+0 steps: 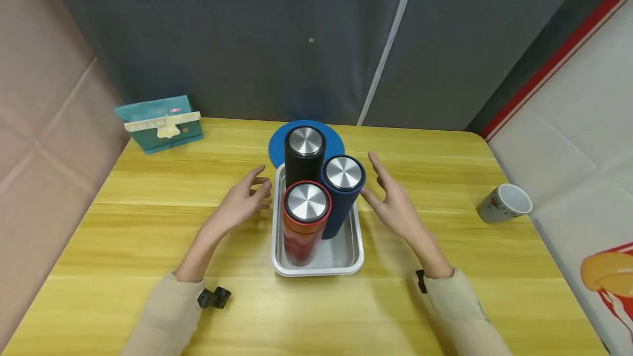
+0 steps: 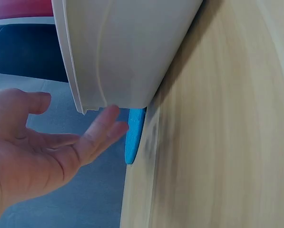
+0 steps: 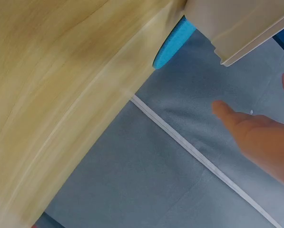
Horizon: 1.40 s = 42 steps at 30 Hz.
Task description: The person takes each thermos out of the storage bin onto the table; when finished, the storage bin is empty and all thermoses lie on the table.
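**Loaded tray (image 1: 341, 263) flanked by left hand (image 1: 241, 200) and right hand (image 1: 396, 209)**

Three lidded flasks are stood in the pale tray, which is set mid-table: a red flask (image 1: 301, 242) nearest the viewer, a blue flask (image 1: 339, 210) to its right and a black flask (image 1: 296, 172) at the far end. The black flask's base is hidden by the red one, and the blue flask's side is partly covered too. Beyond, a round blue mat (image 1: 333, 139) is partly masked; whether the tray is rested on it cannot be told.

The left fingers are loosely bent and spread, the right ones stretched out; nothing is gripped by either. Whether the tray or blue flask is touched cannot be made out. In the right wrist view, the right hand is cut off by the frame edge.

Farther out on the table (image 1: 118, 235), a teal pack (image 1: 165, 125) is placed at far left and a cup (image 1: 498, 207) at right, its inside barely seen. A dark curtain (image 1: 222, 37) is hung behind.
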Motion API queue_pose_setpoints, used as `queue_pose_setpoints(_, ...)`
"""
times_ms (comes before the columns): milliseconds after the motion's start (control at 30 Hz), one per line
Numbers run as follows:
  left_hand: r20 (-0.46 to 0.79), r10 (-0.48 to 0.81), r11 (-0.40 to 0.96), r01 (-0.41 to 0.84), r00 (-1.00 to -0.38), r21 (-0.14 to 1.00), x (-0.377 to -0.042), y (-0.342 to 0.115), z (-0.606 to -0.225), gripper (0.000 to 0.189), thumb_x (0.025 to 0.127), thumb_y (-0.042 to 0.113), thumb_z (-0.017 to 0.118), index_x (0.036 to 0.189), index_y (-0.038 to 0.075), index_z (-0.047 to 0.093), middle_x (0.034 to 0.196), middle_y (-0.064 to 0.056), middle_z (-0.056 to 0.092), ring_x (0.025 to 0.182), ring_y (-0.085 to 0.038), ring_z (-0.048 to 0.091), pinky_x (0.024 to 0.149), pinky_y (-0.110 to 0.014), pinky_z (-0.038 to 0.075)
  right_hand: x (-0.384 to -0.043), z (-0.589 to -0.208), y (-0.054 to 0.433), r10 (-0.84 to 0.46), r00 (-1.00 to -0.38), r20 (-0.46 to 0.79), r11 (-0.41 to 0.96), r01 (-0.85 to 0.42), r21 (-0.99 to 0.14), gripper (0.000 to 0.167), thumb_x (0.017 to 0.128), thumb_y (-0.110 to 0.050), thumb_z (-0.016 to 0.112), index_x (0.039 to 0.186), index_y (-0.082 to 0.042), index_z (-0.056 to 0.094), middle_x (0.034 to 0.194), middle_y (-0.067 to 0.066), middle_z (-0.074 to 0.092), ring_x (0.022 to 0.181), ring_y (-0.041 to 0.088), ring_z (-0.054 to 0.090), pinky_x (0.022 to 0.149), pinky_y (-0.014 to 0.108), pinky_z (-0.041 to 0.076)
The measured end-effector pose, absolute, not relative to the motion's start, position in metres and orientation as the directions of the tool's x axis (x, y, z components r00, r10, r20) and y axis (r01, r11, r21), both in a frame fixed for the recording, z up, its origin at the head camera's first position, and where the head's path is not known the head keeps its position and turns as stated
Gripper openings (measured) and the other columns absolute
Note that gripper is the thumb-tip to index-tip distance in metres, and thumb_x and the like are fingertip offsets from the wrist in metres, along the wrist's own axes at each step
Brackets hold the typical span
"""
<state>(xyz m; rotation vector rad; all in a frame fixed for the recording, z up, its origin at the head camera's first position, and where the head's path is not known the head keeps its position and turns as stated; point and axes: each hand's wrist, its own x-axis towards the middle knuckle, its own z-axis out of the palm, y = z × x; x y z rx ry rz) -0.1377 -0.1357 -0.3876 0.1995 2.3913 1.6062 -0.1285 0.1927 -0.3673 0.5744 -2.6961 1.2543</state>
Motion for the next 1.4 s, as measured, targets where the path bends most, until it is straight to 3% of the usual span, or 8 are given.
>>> queue_pose_setpoints(300,-0.171,0.237,0.270,-0.104,-0.956,0.957,-0.140,-0.134,-0.391,0.053,0.101,0.023,0.050,0.146,0.000,0.032,0.122,-0.026,0.054,0.091,-0.040,0.065,0.072,-0.052,0.058,-0.128,-0.366,0.192,-0.311,-0.904,0.293,0.470,-0.414,-0.780,0.068,0.091,-0.002,0.064,0.150,-0.007,0.031,0.154,0.008,0.029,0.138,0.028,0.033,0.105,0.042,0.042)
queue_pose_setpoints(500,-0.178,0.246,0.195,-0.131,-0.953,0.972,-0.141,-0.131,-0.392,0.048,0.100,0.017,0.052,0.141,-0.003,0.037,0.113,-0.025,0.054,0.083,-0.035,0.065,0.070,-0.057,0.057,-0.126,-0.364,0.191,-0.376,-0.886,0.271,0.333,-0.402,-0.853,0.066,0.087,0.011,0.063,0.145,-0.002,0.037,0.149,0.013,0.037,0.134,0.028,0.039,0.101,0.033,0.045)
queue_pose_setpoints(700,-0.199,0.257,0.172,-0.158,-0.946,0.972,-0.143,-0.128,-0.392,0.047,0.098,0.013,0.054,0.140,-0.001,0.040,0.111,-0.024,0.054,0.079,-0.028,0.064,0.071,-0.057,0.057,-0.122,-0.361,0.190,-0.467,-0.847,0.255,0.207,-0.385,-0.900,0.069,0.082,0.020,0.061,0.143,0.003,0.035,0.143,0.018,0.041,0.131,0.031,0.041,0.098,0.032,0.048)
queue_pose_setpoints(1033,-0.196,0.251,0.122,-0.170,-0.948,0.978,-0.145,-0.125,-0.394,0.050,0.094,0.003,0.057,0.140,-0.004,0.039,0.108,-0.023,0.052,0.071,-0.025,0.063,0.068,-0.056,0.057,-0.116,-0.362,0.180,-0.517,-0.834,0.193,0.224,-0.350,-0.910,0.085,0.078,0.000,0.079,0.148,-0.009,0.032,0.144,0.007,0.041,0.130,0.025,0.041,0.102,0.037,0.046)
queue_pose_setpoints(1400,-0.210,0.256,0.063,-0.201,-0.943,0.978,-0.149,-0.124,-0.400,0.051,0.091,-0.001,0.056,0.139,-0.004,0.038,0.104,-0.020,0.051,0.075,-0.025,0.062,0.066,-0.054,0.058,-0.110,-0.363,0.166,-0.444,-0.874,0.199,0.256,-0.336,-0.906,0.084,0.075,-0.002,0.082,0.144,-0.008,0.035,0.138,0.009,0.046,0.123,0.024,0.047,0.103,0.045,0.043)
